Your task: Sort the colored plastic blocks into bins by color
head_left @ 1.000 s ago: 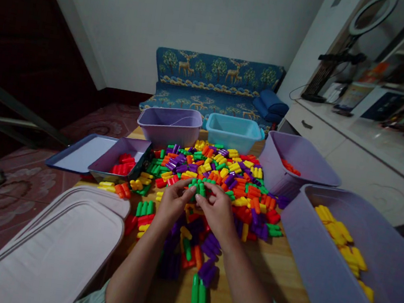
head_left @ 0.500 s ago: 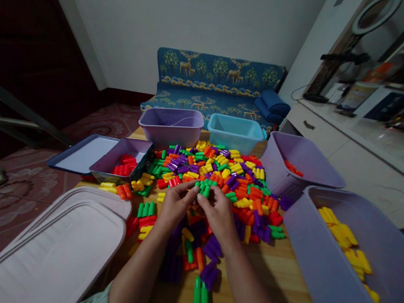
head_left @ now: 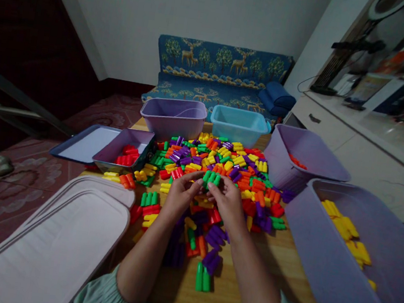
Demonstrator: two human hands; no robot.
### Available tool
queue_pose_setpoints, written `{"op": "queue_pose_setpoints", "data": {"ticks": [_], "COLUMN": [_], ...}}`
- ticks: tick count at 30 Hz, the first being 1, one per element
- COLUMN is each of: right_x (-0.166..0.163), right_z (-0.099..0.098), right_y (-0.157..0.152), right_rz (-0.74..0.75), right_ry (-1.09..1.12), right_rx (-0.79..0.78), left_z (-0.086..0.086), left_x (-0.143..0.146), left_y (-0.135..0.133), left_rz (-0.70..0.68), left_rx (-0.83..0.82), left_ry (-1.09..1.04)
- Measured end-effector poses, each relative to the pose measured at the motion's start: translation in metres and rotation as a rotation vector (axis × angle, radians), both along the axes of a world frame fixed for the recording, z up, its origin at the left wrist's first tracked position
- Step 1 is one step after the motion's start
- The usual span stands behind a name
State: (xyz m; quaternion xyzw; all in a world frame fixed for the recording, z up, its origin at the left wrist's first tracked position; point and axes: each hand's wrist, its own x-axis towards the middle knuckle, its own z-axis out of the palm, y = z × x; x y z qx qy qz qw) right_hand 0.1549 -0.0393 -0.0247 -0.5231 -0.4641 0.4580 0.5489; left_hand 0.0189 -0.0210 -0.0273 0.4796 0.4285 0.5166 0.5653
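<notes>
Between my two hands, above the pile, is a green plastic building block (head_left: 211,178) made of joined tubes. My left hand (head_left: 183,192) grips its left side with thumb and fingers. On the right side, my right hand (head_left: 227,200) is closed on the same block. Beneath and around them spreads a heap of tube-shaped blocks in red, yellow, orange, purple and green. A green block (head_left: 203,277) lies nearest me on the wooden table (head_left: 233,301), beside a purple block (head_left: 211,260).
Purple bins (head_left: 172,120) (head_left: 287,158) and a light blue bin (head_left: 239,126) stand behind the pile. Yellow blocks lie in a large purple bin (head_left: 310,237) at right. A tin box (head_left: 101,157) holds red blocks; pale lids (head_left: 61,242) lie at left.
The view has tilted slightly downward. Both hands still hold the green block, which now shows more clearly and is turned a little differently between the fingers.
</notes>
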Motion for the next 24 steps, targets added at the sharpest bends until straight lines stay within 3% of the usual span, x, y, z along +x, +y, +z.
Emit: {"op": "queue_pose_setpoints", "data": {"ticks": [6,9,13,16,18,21,24], "right_x": [-0.002,-0.004,0.006,0.022,0.034,0.049,0.059], "right_z": [0.004,0.020,0.051,0.077,0.092,0.107,0.109], "right_y": [0.005,0.023,0.083,0.142,0.176,0.214,0.238], "right_rz": [0.014,-0.012,-0.124,-0.271,-0.302,-0.326,-0.330], "right_ry": [0.184,0.291,0.420,0.492,0.494,0.489,0.491], "right_rx": [-0.011,0.000,0.021,-0.154,-0.182,-0.183,-0.173], "left_z": [0.021,0.038,0.069,0.093,0.107,0.120,0.122], "left_x": [0.006,0.018,0.047,0.073,0.087,0.101,0.108], "left_y": [0.001,0.016,0.063,0.112,0.144,0.181,0.203], "left_rz": [-0.080,-0.012,0.018,-0.025,-0.040,-0.083,-0.119], "left_rx": [-0.050,-0.031,0.022,-0.066,-0.153,-0.184,-0.177], "left_ry": [-0.071,-0.066,-0.162,-0.231,-0.271,-0.278,-0.279]}}
